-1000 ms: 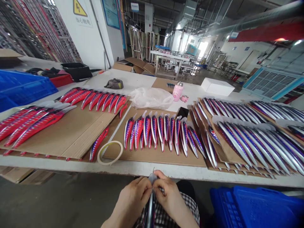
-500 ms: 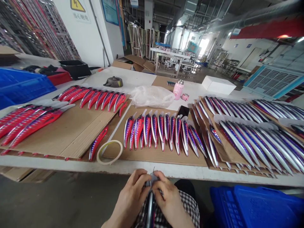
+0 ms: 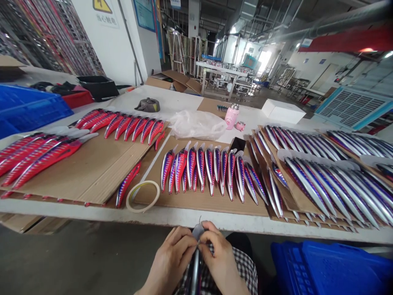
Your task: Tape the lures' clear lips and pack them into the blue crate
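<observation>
Over my lap, a fishing lure [image 3: 195, 273] with a dark, silvery body points its clear lip [image 3: 198, 231] toward the table. My left hand [image 3: 174, 250] is closed, thumb and forefinger pinching at the base of the lip. From the other side my right hand [image 3: 218, 252] pinches the same spot, with one finger curled over by the lip. A thin pale strip sticks up above the fingertips; I cannot make out what it is. On the table ahead lies a row of red, purple and silver lures [image 3: 209, 168], beside a roll of masking tape [image 3: 143, 196].
More lures lie on stacked cardboard sheets at left [image 3: 70, 172] and right [image 3: 296, 196]. Behind the row are a plastic bag [image 3: 196, 125], a phone [image 3: 237, 144] and a pink bottle [image 3: 231, 116]. A blue crate [image 3: 331, 268] stands below the table at right.
My fingertips have drawn closer together at the base of the lip, and more of the lip shows. The left hand has shifted slightly right. The lures on the table have not moved.
</observation>
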Motion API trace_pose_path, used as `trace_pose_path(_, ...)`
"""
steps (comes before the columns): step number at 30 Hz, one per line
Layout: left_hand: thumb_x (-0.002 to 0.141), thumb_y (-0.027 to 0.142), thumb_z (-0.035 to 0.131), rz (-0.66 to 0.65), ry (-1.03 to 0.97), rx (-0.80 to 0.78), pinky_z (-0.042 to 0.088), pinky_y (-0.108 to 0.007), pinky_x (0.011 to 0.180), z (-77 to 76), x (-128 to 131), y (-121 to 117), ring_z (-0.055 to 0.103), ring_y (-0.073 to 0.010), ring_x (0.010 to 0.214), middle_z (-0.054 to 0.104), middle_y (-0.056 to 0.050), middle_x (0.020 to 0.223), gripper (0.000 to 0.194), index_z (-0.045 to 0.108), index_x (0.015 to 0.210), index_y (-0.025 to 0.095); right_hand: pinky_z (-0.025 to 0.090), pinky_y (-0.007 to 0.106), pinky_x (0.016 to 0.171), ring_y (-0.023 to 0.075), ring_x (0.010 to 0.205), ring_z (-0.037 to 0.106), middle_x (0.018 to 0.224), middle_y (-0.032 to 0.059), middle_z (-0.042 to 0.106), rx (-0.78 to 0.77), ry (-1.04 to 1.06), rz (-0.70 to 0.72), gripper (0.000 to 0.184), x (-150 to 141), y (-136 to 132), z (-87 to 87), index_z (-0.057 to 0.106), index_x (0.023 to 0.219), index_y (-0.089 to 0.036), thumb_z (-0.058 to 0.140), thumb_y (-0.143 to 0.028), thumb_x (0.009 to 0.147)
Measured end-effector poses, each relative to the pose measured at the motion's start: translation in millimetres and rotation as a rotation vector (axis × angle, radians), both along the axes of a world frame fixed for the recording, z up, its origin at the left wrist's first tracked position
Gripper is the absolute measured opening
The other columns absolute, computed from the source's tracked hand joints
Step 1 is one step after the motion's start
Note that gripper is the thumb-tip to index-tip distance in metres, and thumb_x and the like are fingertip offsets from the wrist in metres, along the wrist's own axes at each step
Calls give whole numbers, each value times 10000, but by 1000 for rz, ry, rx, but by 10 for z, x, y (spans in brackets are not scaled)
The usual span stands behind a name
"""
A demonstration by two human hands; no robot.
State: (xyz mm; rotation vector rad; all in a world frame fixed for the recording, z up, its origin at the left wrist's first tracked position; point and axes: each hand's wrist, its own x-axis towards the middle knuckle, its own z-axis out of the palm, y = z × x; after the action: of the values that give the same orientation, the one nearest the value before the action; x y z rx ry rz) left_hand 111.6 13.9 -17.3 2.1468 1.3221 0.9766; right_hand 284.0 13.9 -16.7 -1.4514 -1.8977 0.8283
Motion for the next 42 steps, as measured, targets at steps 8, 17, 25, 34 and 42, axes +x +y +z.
trace_pose_path(8,876,114,541,-24,0,-41,499,-219,740,16,-6,-31,616,-131,793,596,5,844,142,593,797,221,481,267,925,221,1195,574,1342,149,549,-53,-42,100,186,31,7,121,670,832,-167,510,-74,850)
trace_pose_path(17,873,118,523,-16,-46,-108,502,-217,744,-5,4,-10,623,-130,781,601,0,836,152,589,775,214,429,186,914,142,1060,628,1139,49,672,-39,150,83,249,105,40,100,687,890,-199,477,-71,855)
trace_pose_path(25,872,118,522,-8,-65,-173,498,-217,744,18,-5,-12,615,-131,787,596,2,837,162,592,762,213,467,199,806,150,925,668,1119,22,669,-38,92,47,281,-11,62,135,689,738,-212,492,-11,739)
trace_pose_path(34,881,108,510,-8,-111,-210,480,-210,739,31,9,3,604,-123,785,575,5,837,169,582,763,205,480,224,733,163,810,670,992,12,678,-16,-86,0,247,-109,92,223,640,628,-201,519,-7,721)
trace_pose_path(42,897,174,513,-8,-111,-244,498,-199,744,-40,-34,-17,621,-127,800,598,5,851,155,601,778,223,479,324,994,230,1252,518,1381,33,519,87,52,-36,483,-93,-420,-100,491,1328,-309,522,-152,872)
